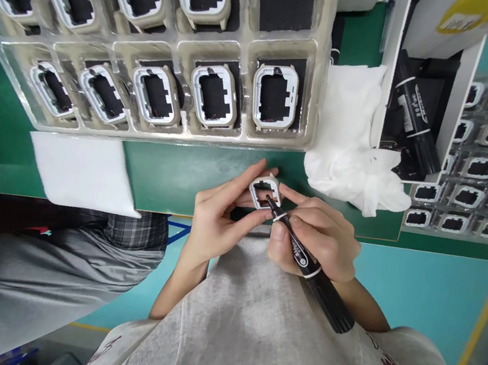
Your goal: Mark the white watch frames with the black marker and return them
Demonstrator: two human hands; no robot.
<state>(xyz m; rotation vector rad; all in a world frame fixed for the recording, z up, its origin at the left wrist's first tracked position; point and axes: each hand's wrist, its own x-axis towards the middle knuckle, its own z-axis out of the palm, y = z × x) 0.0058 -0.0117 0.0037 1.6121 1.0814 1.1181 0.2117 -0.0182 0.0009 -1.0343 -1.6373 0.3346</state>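
Observation:
A small white, rounded-square frame like a watch case [253, 192] is gripped by my left hand [224, 213], its thumb below and its fingers along the upper left side. My right hand [322, 237] is closed around a black marker pen [321, 294]. The pen's tip is at the frame's lower inner edge; whether it touches cannot be made out. My right index finger reaches to the frame's right side. Just beyond my hands, a clear plastic tray [158, 136] holds several similar white frames, one of them a near case [295, 100].
Crumpled white cloth [345, 131] lies right of the tray, beside a white box [462, 101] with another black marker [412, 102] in it. A folded white cloth [80, 172] is at the table's left front edge. More filled trays [461, 236] stand at right. Another person [69, 265] sits at left.

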